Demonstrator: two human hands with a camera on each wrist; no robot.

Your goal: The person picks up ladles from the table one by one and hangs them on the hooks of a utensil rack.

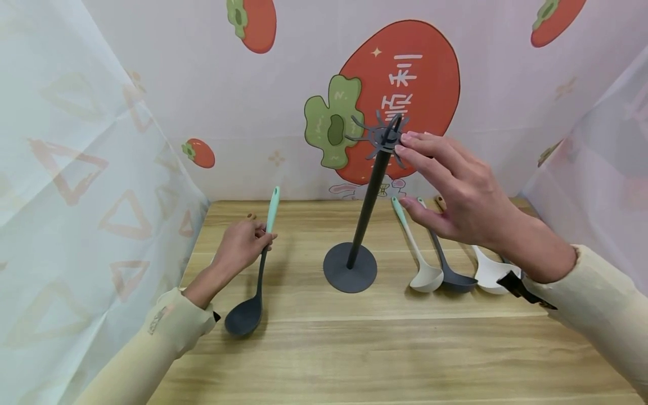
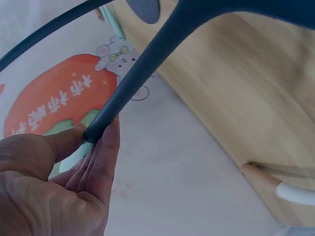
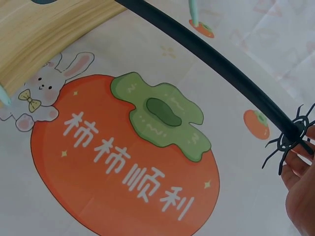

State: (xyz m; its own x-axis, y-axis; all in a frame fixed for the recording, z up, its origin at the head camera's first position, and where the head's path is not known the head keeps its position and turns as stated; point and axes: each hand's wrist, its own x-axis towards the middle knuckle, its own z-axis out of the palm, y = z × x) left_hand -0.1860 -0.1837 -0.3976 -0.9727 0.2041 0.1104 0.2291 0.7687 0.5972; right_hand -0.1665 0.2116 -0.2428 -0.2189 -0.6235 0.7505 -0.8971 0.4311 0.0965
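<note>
My left hand (image 1: 245, 241) pinches a ladle (image 1: 244, 318) with a dark grey bowl and mint handle tip; the thumb and fingers grip it where mint meets grey. In the left wrist view its dark shaft (image 2: 142, 64) rises from the fingertips. My right hand (image 1: 460, 191) is at the top of a dark utensil stand (image 1: 367, 211), fingers extended and thumb apart from the pole. Its fingertips are at the ring of hooks (image 3: 290, 140) in the right wrist view; how firmly they touch cannot be told. The stand has a round base and no utensil on its hooks.
Right of the stand lie a cream ladle (image 1: 427, 277), a dark grey ladle (image 1: 458, 281) and a white ladle (image 1: 488, 273), partly under my right arm. A white utensil with a brown end (image 2: 295, 192) lies behind my left hand. A printed cloth wall borders the wooden table (image 1: 354, 360).
</note>
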